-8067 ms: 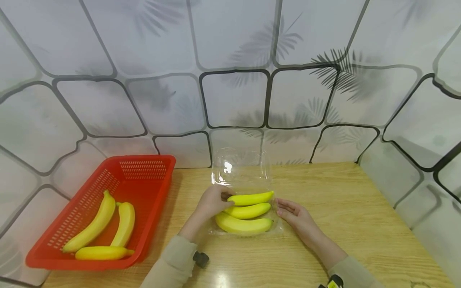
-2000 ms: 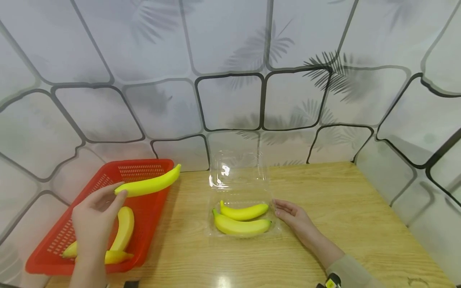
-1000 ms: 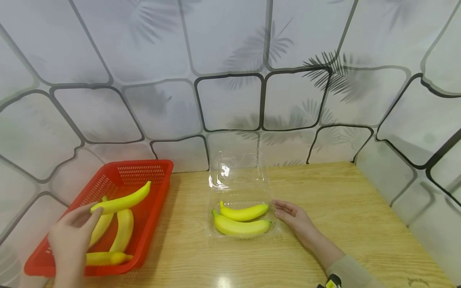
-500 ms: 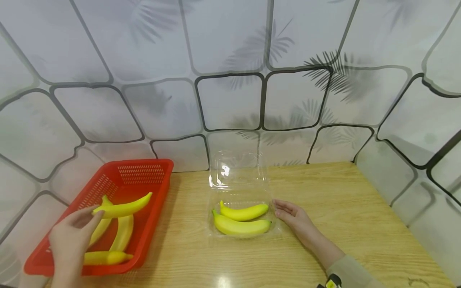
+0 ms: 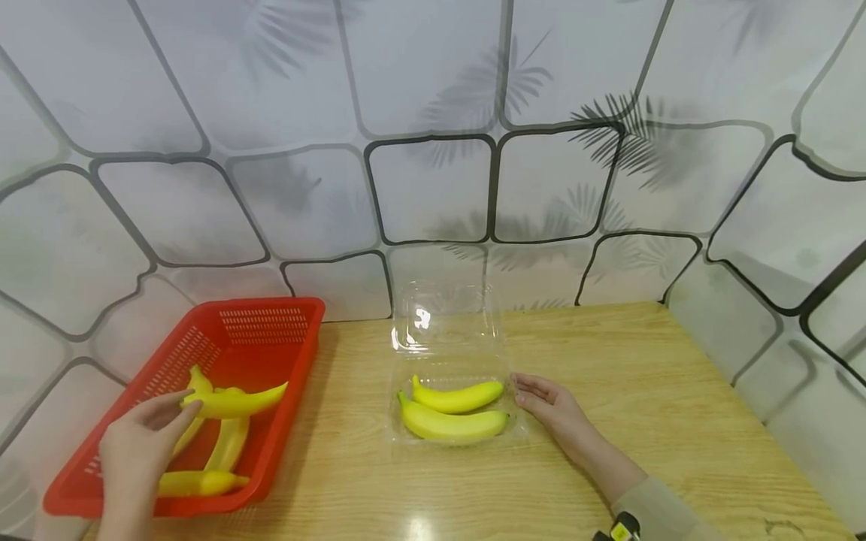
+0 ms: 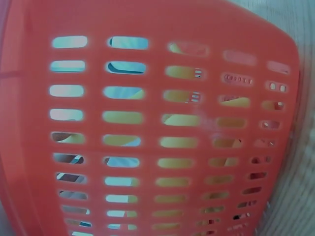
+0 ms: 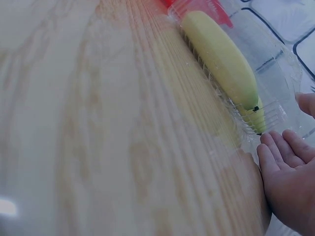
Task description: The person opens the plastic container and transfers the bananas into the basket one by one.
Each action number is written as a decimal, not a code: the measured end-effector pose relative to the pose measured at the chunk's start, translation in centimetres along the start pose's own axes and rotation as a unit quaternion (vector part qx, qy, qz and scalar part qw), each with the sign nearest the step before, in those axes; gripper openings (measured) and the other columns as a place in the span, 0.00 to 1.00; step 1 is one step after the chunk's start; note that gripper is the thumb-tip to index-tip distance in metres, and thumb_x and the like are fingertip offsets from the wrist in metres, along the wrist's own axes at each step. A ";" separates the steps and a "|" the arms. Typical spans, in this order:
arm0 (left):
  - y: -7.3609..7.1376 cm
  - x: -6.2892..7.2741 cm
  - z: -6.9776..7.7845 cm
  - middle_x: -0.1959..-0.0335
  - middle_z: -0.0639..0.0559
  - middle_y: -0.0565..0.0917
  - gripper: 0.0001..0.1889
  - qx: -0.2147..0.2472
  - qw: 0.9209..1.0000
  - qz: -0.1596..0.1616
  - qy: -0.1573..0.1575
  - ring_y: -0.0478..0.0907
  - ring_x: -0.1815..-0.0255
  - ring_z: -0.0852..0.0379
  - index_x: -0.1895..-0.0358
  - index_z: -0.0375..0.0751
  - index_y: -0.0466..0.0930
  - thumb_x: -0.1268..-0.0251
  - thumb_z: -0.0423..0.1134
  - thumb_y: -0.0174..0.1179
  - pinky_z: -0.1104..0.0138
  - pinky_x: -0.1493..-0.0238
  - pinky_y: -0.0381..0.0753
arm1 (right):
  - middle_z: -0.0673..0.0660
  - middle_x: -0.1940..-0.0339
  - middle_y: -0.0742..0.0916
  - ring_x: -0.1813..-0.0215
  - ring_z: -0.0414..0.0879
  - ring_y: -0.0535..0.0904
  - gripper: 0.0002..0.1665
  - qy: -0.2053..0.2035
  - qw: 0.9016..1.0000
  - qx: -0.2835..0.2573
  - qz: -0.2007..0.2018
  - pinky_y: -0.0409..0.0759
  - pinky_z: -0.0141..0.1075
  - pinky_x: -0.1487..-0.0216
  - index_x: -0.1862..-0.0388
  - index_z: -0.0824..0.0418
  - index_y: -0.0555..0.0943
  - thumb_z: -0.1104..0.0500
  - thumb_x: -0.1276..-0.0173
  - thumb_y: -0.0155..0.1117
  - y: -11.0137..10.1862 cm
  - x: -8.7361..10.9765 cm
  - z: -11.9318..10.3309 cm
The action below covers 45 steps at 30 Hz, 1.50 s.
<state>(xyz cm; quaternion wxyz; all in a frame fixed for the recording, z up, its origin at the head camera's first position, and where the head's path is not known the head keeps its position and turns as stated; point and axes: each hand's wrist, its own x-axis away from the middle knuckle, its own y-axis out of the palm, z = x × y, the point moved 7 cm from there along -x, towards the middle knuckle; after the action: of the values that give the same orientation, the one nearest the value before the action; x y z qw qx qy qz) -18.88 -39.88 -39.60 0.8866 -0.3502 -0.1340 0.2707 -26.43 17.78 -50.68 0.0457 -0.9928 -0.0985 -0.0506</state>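
In the head view my left hand (image 5: 138, 443) pinches the left end of a yellow banana (image 5: 237, 404) between thumb and fingers. That banana is inside the red basket (image 5: 274, 460), over other bananas (image 5: 226, 447). The left wrist view shows only the slotted basket wall (image 6: 147, 20), yellow showing through; the hand is hidden there. A clear plastic clamshell (image 5: 449, 330) stands with its lid raised and two bananas (image 5: 453, 427) in its base. My right hand (image 5: 558, 413) lies at the clamshell's right edge, fingers extended and thumb apart in the right wrist view.
Beneath the basket and clamshell is a wood-grain table (image 5: 609, 353). A patterned wall (image 5: 433, 188) rises behind it, and another wall (image 5: 764, 353) closes the right side. Bare wood separates the basket from the clamshell.
My left hand took the back banana from the clamshell, carried it left over the basket and lowered it among the others there. The right hand has stayed by the clamshell.
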 end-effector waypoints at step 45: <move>-0.4 0.5 4.2 0.29 0.30 0.78 0.28 -0.014 0.996 -0.021 0.090 0.71 0.29 0.32 0.28 0.35 0.77 0.18 0.51 0.56 0.35 0.32 0.73 | 0.69 0.17 0.70 0.40 0.19 0.76 0.37 -0.001 1.000 0.000 -0.007 0.72 0.14 0.36 0.20 0.73 0.64 0.58 0.19 0.62 -0.1 0.0 0.1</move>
<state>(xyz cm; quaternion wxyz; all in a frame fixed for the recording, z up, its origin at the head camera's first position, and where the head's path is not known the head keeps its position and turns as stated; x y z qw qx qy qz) -20.11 -37.54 -36.21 0.8957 -0.3826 -0.0644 0.2171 -26.48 17.85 -50.75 0.0455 -0.9921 -0.1058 -0.0503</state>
